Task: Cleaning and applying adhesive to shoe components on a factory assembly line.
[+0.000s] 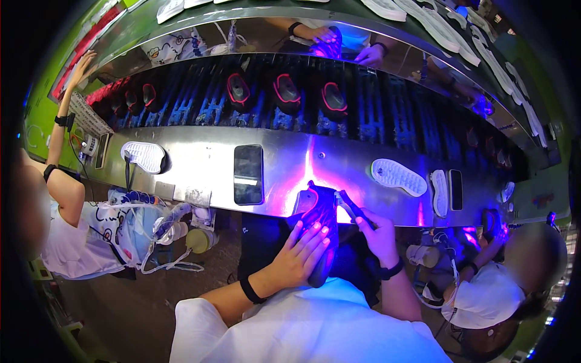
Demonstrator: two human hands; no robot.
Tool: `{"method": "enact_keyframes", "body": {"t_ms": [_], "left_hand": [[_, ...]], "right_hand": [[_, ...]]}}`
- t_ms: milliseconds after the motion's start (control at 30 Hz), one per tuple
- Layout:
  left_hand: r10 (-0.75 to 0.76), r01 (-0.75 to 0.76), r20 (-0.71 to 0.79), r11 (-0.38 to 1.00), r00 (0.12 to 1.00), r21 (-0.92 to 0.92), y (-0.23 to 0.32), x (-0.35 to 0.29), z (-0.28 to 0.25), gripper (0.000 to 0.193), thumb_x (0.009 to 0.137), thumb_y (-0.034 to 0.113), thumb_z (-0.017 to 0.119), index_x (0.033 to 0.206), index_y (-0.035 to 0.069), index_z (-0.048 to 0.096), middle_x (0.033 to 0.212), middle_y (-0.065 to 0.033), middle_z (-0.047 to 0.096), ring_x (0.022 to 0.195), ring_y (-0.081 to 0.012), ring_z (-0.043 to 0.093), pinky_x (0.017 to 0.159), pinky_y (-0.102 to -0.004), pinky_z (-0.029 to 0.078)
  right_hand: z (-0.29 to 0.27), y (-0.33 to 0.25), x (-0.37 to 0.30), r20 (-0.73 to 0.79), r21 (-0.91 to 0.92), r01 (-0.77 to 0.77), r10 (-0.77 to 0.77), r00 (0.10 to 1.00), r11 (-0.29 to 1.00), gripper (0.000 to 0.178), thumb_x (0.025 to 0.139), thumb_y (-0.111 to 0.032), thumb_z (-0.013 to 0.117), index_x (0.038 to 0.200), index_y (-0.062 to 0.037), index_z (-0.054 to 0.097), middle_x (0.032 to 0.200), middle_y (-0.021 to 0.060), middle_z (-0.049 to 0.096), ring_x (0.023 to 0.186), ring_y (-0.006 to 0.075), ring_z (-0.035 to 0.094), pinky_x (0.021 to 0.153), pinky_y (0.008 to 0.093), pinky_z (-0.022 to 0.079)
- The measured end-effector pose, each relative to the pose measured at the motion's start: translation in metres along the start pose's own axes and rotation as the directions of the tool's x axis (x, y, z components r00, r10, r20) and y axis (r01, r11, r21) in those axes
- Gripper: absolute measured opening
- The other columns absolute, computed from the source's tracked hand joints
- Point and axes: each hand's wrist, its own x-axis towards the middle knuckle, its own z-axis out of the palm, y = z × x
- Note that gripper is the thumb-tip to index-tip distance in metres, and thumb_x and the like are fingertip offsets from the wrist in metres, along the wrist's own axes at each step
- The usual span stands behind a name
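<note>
Work on the dark shoe upper (321, 209) seemed partway: already formed, it was at the near edge of the metal surface (203, 148), held by the left hand (296, 259) with outstretched fingers, while the right hand (379, 239) gripped a slim dark tool (349, 206). A white sole (398, 177) lay apart; any joining looked undone.

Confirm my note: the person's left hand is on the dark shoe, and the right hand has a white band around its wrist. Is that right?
Not quite: the wristband of the right hand is black, as the head view shows. The left hand is on the dark shoe.
</note>
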Motion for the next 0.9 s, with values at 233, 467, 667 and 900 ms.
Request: {"method": "enact_keyframes", "body": {"t_ms": [233,467,667,900], "left_hand": [[0.023,-0.022,0.035,0.999,0.999,-0.026,-0.002,0.003,-0.003,0.055,0.085,0.012,0.068,0.134,-0.008,0.054,0.144,-0.0288,0.054,0.141,-0.0447,0.047,0.118,-0.0694,0.025],[0.051,-0.056,0.09,0.997,0.995,0.051,-0.003,0.003,-0.005,0.059,0.088,0.015,0.06,0.14,-0.009,0.05,0.149,-0.0272,0.049,0.144,-0.0423,0.043,0.119,-0.0652,0.027],[0.025,-0.024,0.085,1.0,0.996,-0.011,0.006,0.012,-0.006,0.057,0.087,0.015,0.063,0.138,-0.008,0.051,0.147,-0.0295,0.051,0.142,-0.0449,0.045,0.119,-0.0672,0.026],[-0.022,0.019,0.068,0.999,0.997,0.044,0.023,0.04,-0.004,0.07,0.079,0.021,0.072,0.138,-0.01,0.05,0.145,-0.0306,0.051,0.14,-0.0451,0.048,0.119,-0.0673,0.025]], "right_hand": [[0.003,-0.002,-0.025,-0.006,0.061,0.001,0.0,1.0,0.998,0.033,0.094,-0.014,0.075,0.122,0.0035,0.071,0.102,0.0119,0.076,0.093,0.0153,0.069,0.085,0.0311,0.054],[-0.011,0.002,-0.027,0.048,-0.008,0.179,-0.178,0.983,0.984,0.033,0.094,-0.013,0.075,0.122,0.0033,0.071,0.096,0.0097,0.076,0.087,0.013,0.068,0.081,0.0289,0.053],[-0.014,0.013,-0.062,0.156,0.277,-0.083,0.04,0.987,0.957,0.034,0.095,-0.014,0.074,0.125,0.0013,0.07,0.084,0.001,0.069,0.074,0.007,0.059,0.069,0.024,0.049],[-0.041,-0.013,-0.09,0.213,0.269,-0.088,0.03,0.977,0.959,0.034,0.099,-0.019,0.069,0.128,-0.0005,0.069,0.079,-0.0016,0.065,0.071,0.0067,0.058,0.067,0.0251,0.049]]}}
